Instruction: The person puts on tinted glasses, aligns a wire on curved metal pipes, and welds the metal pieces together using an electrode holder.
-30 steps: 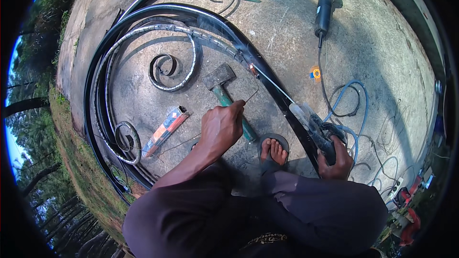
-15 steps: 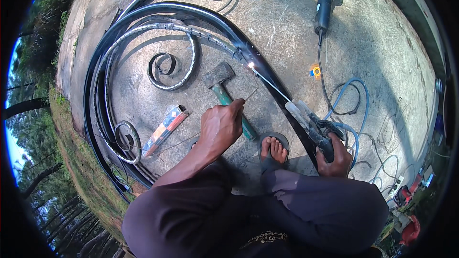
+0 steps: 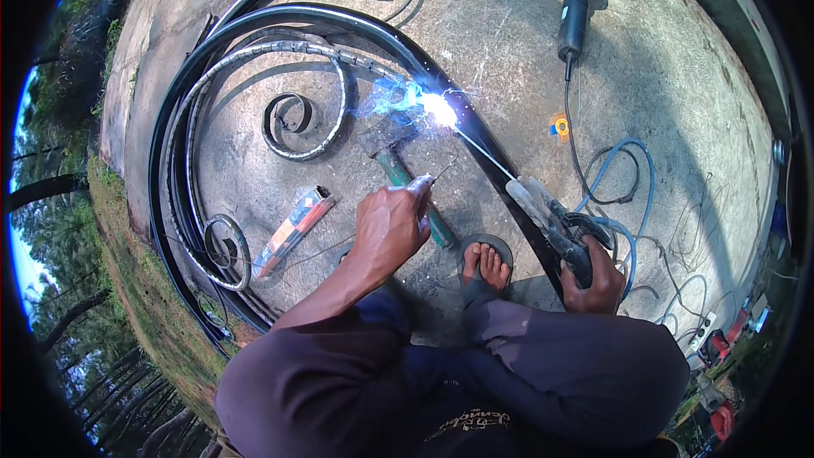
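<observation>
My right hand [image 3: 593,278] is wrapped around a welding electrode holder [image 3: 551,216]. From its jaws a thin welding electrode [image 3: 485,153] slants up to a bright blue-white arc [image 3: 439,108] on the black curved metal tube [image 3: 407,51], where smoke and sparks spread. The glare hides the exact contact point. My left hand [image 3: 390,222] is closed around a thin metal wire [image 3: 444,170] whose tip sticks out past the fingers. Beneath that hand lies a hammer with a green handle [image 3: 441,229]; smoke partly veils its head.
Scrolled metal strips [image 3: 292,153] lie inside the tube's curve. An open packet of rods [image 3: 292,233] sits left of my left hand. At the far right rests an angle grinder [image 3: 577,17], with an orange ring-shaped object [image 3: 559,126] below it. Blue cable [image 3: 646,178] loops beside my right hand.
The small glow at the electrode's tip has flared into a large blue-white arc with smoke, which now veils the hammer head. Both hands stay nearly in place.
</observation>
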The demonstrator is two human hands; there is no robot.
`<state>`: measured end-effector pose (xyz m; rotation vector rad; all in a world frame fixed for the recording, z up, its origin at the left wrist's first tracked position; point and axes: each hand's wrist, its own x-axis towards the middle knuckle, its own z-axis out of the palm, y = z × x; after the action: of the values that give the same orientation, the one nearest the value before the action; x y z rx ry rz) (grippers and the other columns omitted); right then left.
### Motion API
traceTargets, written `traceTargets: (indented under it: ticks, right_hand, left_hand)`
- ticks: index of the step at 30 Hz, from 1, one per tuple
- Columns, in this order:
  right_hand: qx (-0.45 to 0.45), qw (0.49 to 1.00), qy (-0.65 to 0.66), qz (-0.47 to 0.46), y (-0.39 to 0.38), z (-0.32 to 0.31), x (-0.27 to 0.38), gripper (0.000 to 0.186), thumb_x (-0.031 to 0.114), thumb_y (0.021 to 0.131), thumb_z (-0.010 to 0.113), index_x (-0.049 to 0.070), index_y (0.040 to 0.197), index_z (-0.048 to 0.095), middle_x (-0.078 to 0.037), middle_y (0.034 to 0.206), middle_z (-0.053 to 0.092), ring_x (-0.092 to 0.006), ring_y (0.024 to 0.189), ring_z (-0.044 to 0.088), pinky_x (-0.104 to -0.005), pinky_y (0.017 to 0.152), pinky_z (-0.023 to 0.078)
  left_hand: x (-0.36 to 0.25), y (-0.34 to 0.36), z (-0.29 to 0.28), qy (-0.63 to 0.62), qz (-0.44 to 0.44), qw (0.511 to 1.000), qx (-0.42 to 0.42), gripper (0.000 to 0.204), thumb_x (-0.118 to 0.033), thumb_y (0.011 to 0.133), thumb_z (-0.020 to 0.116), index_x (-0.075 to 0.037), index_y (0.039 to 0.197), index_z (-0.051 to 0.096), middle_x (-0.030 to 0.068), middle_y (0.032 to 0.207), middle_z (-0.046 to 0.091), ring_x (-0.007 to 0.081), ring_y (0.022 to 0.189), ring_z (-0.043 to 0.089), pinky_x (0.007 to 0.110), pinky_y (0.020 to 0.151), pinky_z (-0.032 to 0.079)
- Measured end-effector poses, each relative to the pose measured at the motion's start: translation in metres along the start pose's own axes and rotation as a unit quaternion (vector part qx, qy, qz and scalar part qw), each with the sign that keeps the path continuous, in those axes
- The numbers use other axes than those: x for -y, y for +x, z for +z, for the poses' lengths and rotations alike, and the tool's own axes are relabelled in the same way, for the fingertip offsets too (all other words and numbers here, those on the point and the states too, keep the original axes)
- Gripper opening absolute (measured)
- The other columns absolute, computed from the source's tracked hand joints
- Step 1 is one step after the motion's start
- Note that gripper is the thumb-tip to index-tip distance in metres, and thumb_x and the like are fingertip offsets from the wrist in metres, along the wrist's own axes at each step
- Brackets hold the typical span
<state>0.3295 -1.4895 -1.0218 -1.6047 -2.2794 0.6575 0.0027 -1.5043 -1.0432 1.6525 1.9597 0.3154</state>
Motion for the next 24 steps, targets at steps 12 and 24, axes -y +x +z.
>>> traceTargets:
  ticks: [12, 24]
  right_hand:
    - [-0.016, 1.000, 0.013, -0.003, -0.0007, 0.0016, -0.0008, 0.051, 0.004, 0.071, 0.075, -0.006, 0.119, 0.061, -0.027, 0.102, 0.068, -0.0398, 0.088, 0.072, -0.0424, 0.074, 0.059]
    - [0.000, 1.000, -0.002, 0.001, 0.0022, 0.0020, 0.0008, 0.051, 0.005, 0.072, 0.075, -0.004, 0.120, 0.060, -0.026, 0.101, 0.068, -0.0407, 0.086, 0.071, -0.0428, 0.073, 0.058]
  left_hand:
    - [-0.0035, 0.0012, -0.0017, -0.025, -0.015, 0.999, -0.030, 0.021, -0.013, 0.088, 0.064, -0.008, 0.106, 0.073, 0.0235, 0.070, 0.065, 0.0403, 0.065, 0.067, 0.049, 0.060, 0.053]
    - [-0.0008, 0.0026, -0.0016, -0.033, -0.015, 0.999, -0.033, 0.020, -0.012, 0.089, 0.063, -0.008, 0.105, 0.073, 0.0239, 0.068, 0.064, 0.0408, 0.064, 0.066, 0.049, 0.060, 0.052]
